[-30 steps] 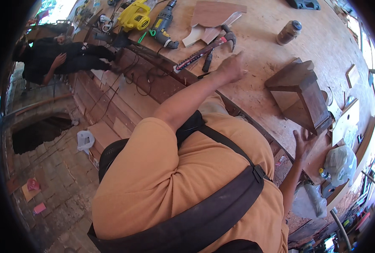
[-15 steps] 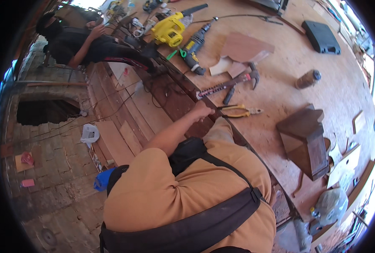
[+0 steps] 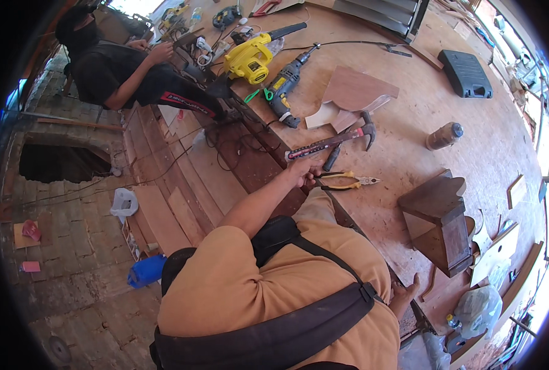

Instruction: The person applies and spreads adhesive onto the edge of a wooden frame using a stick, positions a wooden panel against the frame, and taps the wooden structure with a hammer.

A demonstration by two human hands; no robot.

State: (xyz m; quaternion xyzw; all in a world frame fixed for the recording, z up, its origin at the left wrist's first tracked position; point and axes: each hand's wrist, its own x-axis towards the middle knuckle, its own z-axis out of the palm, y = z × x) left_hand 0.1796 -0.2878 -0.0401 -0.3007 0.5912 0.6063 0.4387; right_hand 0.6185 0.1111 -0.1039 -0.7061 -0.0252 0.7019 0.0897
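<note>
My left hand (image 3: 305, 172) is at the table's near edge with its fingers curled; whatever they may hold is too small or hidden to tell. Close by lie pliers (image 3: 367, 180) with yellow and black handles, whose grip ends point toward the fingers. Just beyond the hand rests a claw hammer (image 3: 327, 145) with a dark, red-marked handle, and a short dark-handled tool (image 3: 332, 159) lies beneath it. Lower right, my right hand (image 3: 404, 291) is held beside the table edge, thumb raised and fingers apart, partly hidden by my body. A brown angular wooden box (image 3: 435, 216) stands nearest to it.
On the table are a yellow blower (image 3: 248, 60), a drill (image 3: 285, 84), thin wood offcuts (image 3: 361, 89), a brown bottle (image 3: 444, 135), a black case (image 3: 466, 74) and a clear plastic bag (image 3: 479, 311). A co-worker (image 3: 123, 71) stands far left, near a floor hole (image 3: 65, 162).
My right hand has come into view beside the table edge. My left hand has shifted slightly right and down along the edge. The co-worker's hands have moved lower.
</note>
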